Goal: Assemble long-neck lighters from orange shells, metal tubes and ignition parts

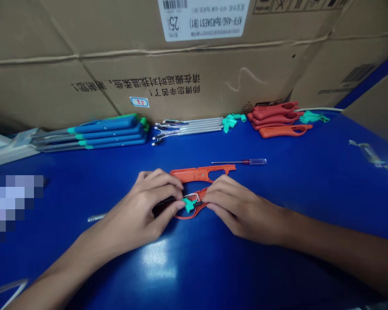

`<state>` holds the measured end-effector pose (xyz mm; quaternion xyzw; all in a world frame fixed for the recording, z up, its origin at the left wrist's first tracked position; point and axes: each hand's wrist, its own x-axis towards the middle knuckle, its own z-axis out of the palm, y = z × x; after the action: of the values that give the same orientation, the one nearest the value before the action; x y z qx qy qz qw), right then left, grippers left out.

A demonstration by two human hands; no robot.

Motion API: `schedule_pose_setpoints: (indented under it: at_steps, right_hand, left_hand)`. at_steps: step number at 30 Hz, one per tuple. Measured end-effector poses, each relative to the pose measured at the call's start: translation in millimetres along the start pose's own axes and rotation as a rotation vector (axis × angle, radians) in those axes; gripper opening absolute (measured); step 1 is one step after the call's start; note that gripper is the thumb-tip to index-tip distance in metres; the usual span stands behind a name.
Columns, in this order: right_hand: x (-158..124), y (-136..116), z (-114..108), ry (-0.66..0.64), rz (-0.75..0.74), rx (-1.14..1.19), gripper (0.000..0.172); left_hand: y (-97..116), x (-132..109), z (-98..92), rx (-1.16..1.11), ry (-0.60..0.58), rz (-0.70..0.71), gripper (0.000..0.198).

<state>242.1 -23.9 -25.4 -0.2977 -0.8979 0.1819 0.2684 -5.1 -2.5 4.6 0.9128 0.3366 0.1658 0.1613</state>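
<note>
An orange handle half-shell (190, 215) lies open side up between my hands. My left hand (157, 204) is closed, its thumb and fingertips pinching a green trigger (189, 205) over the shell. From the other side, my right hand (237, 206) closes its fingertips on a small black part (199, 204) with thin white wires (194, 196). Part of the shell is hidden beneath the fingers. A metal tube (96, 218) pokes out on the far side of my left wrist. Just beyond my fingertips lies a second orange half-shell (189, 175).
A screwdriver (254, 162) lies behind the shells. Along the cardboard box (116, 82) at the back sit stacked blue-handled lighters (113, 133), metal tubes with wires (197, 125), green triggers (229, 122) and orange-red shells (274, 116). A clear bag (368, 150) is at the right.
</note>
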Motion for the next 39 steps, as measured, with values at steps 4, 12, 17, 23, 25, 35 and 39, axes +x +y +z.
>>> schedule_pose_setpoints:
  at_steps: [4, 12, 17, 23, 25, 35, 39]
  right_hand:
    - [-0.1, -0.4, 0.2, 0.002, 0.003, 0.008, 0.017]
    - [-0.7, 0.2, 0.8, 0.003, 0.002, 0.013, 0.018]
    - [-1.3, 0.6, 1.0, 0.002, -0.002, 0.002, 0.017]
    - [-0.4, 0.2, 0.5, 0.002, 0.003, 0.007, 0.017]
    - [0.1, -0.1, 0.1, -0.001, 0.006, 0.012, 0.017]
    - [-1.1, 0.7, 0.6, 0.001, 0.009, 0.017, 0.016]
    - [-1.2, 1.4, 1.5, 0.011, 0.002, 0.018, 0.016]
  left_hand:
    - [0.7, -0.2, -0.7, -0.03, 0.008, -0.019, 0.011]
    - [1.2, 1.5, 2.7, -0.012, 0.033, 0.003, 0.011]
    - [0.9, 0.8, 1.6, 0.073, 0.02, 0.069, 0.011]
    - [2.1, 0.6, 2.8, 0.101, 0.057, 0.092, 0.009]
    - [2.1, 0.8, 3.2, 0.109, 0.07, 0.107, 0.009]
    - [4.3, 2.8, 3.3, 0.136, 0.125, 0.143, 0.007]
    - [6.3, 3.1, 2.2, 0.137, 0.165, 0.17, 0.01]
